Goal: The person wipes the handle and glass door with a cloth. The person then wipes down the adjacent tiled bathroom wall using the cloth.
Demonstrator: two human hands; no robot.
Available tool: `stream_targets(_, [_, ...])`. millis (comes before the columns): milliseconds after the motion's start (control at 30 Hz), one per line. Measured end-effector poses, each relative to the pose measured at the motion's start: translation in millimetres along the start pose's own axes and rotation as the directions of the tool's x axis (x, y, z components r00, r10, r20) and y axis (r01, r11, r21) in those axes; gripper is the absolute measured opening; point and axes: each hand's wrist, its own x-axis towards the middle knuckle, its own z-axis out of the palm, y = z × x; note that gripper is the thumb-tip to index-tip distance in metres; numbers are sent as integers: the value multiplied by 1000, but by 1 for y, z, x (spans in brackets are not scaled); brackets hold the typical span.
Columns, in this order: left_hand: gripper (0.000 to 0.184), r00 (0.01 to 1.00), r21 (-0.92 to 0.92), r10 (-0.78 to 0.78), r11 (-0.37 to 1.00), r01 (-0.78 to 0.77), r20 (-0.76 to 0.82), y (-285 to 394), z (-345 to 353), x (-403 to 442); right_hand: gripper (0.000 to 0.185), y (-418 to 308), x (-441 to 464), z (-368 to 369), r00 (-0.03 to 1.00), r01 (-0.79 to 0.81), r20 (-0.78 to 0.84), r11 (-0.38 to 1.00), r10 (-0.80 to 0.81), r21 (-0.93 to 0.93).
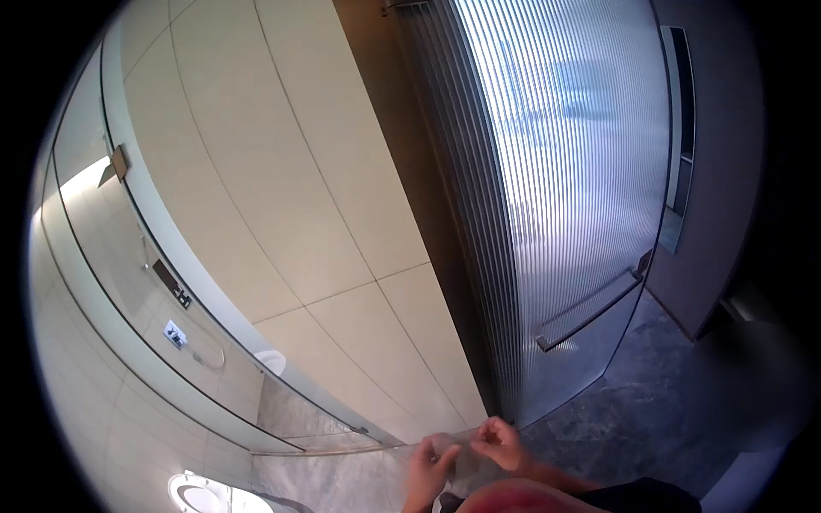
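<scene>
Low in the head view, my left hand (429, 470) is raised with its thumb and fingers drawn together. Close beside it on the right, my right hand (500, 446) has its fingers curled in a pinch. A faint, see-through patch shows between the two hands, but I cannot make out what it is. Both hands are in front of the foot of the beige tiled wall (342, 214) and the ribbed glass door (581, 171). Neither hand appears to touch the wall or the door.
The ribbed door has a metal bar handle (590, 309) and stands over the dark marbled floor (590, 427). At left, a clear glass panel (171, 248) stands before a shower control (174, 334). A white toilet (214, 496) is at lower left.
</scene>
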Motion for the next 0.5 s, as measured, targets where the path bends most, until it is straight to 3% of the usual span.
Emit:
stream_targets(33, [26, 981, 45, -174, 984, 170, 83, -15, -4, 4, 26, -5, 5, -2, 998, 24, -58, 999, -26, -23])
stream_targets(133, [27, 942, -17, -328, 944, 330, 65, -31, 1, 20, 28, 2, 20, -16, 977, 81, -200, 997, -78, 6])
stream_targets(200, [30, 962, -203, -273, 943, 264, -16, -41, 5, 57, 28, 15, 36, -26, 949, 145, -289, 988, -126, 45])
stream_targets(233, [32, 966, -297, -253, 928, 225, -61, -36, 7, 74, 26, 16, 44, -31, 915, 184, -351, 980, -197, -71])
stream_targets(300, [43, 966, -216, -243, 952, 219, -89, -13, -7, 131, 25, 5, 71, -43, 912, 217, -350, 976, -215, -34])
stream_targets(333, [39, 983, -469, -153, 879, 87, -105, 0, -6, 161, 25, -9, 76, -44, 909, 225, -356, 974, -216, -17])
stream_targets(367, [38, 990, -487, -81, 873, 17, -111, 15, -11, 190, 24, -24, 86, -42, 885, 334, -320, 940, -338, -68])
stream_targets(400, [35, 976, -525, -16, 845, -102, -215, 44, -2, 212, 22, -46, 104, -35, 843, 449, -273, 886, -464, -117])
stream_targets(500, [35, 935, -349, 194, 889, -295, -298, 109, 11, 271, 25, -119, 136, 1, 711, 537, -150, 669, -687, -515])
